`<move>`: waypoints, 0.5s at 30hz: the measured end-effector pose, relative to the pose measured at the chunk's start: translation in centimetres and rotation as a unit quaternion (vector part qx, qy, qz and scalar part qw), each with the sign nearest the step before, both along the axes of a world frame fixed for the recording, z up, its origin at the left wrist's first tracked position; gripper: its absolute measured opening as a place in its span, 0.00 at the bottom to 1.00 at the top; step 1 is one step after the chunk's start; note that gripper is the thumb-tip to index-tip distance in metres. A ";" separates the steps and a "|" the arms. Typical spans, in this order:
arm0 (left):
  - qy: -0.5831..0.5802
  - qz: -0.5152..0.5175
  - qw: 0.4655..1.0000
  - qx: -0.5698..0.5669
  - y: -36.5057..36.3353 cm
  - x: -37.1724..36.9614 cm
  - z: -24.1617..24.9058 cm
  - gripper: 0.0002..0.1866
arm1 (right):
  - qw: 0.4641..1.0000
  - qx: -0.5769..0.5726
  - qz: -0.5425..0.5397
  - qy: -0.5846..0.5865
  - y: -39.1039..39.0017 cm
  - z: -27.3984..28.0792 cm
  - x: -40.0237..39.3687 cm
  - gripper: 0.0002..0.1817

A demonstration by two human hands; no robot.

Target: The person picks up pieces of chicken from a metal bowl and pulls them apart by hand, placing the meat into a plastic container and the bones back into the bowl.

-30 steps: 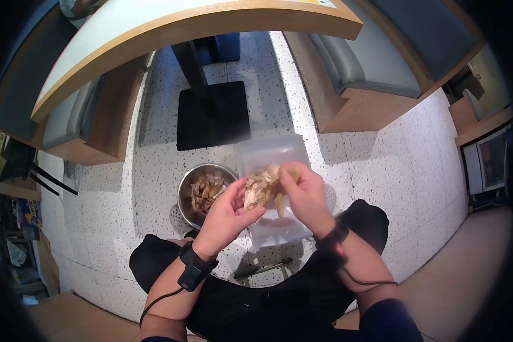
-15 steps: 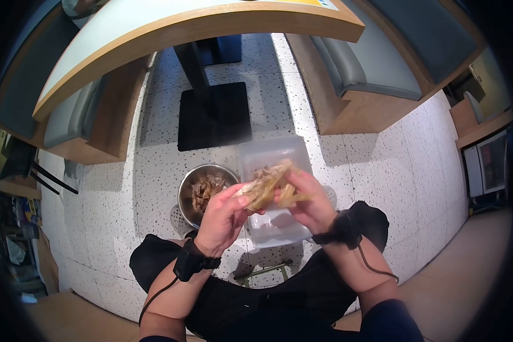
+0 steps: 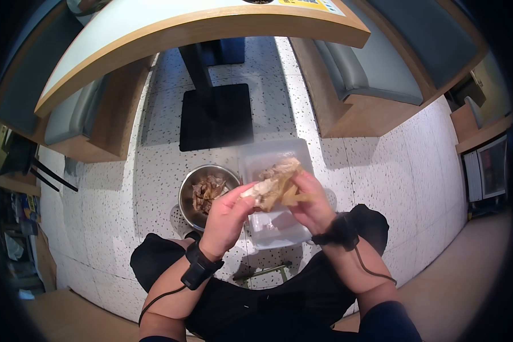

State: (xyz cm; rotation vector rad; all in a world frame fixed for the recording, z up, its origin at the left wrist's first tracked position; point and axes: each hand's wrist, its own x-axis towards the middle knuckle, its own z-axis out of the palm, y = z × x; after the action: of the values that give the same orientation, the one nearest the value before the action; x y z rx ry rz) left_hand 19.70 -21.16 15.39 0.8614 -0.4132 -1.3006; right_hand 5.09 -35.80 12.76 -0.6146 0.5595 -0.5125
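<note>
The person sat with knees apart over a speckled floor (image 3: 382, 171), both hands raised in front of the body. The left hand (image 3: 227, 219) gripped one end of a chunk of cooked meat (image 3: 272, 183), thumb and fingers closed around its pale lower end. The right hand (image 3: 312, 204) held the other side, fingers curled onto the browner, ragged part, with a yellowish strip of skin hanging just under the fingertips. Both hands were closed on the meat, close together, nearly touching each other across it.

The meat hung in the air above a clear plastic tub (image 3: 271, 228) that stood on the floor between the knees. A few small scraps lay on the tub's bottom; what they were could not be told. Just beside the tub, on the person's left, stood a round metal bowl (image 3: 188, 188) holding a heap of brown scraps, and the two containers appeared to touch at their rims.

Each wrist wore a black band (image 3: 199, 268) with a thin cable running back along the forearm. The trousers were dark, and a dark blue sleeve showed at the right elbow.

Farther ahead a black square foot (image 3: 216, 117) with its post carried a table (image 3: 171, 28) with a pale top and a wooden edge. Grey upholstered benches (image 3: 370, 74) on wooden bases stood on either side of it, well apart from the hands.
</note>
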 end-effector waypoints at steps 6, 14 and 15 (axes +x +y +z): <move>-0.558 0.079 0.826 0.029 0.0 0.9 1.3 0.16 | 0.998 -0.053 -0.016 0.024 -0.4 0.0 -0.1 0.16; -0.433 -0.033 0.899 0.047 0.6 1.3 1.5 0.12 | 0.999 -0.042 0.027 0.000 -1.6 -0.8 -0.8 0.14; -0.432 -0.035 0.900 0.045 0.7 1.3 1.6 0.12 | 0.999 -0.044 0.025 0.001 -1.6 -0.9 -0.8 0.14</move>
State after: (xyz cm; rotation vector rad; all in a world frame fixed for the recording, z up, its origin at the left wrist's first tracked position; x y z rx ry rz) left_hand 21.04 -20.50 16.99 1.5027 -1.0923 -0.9395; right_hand 4.28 -37.44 11.89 -0.7116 0.5250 -0.4909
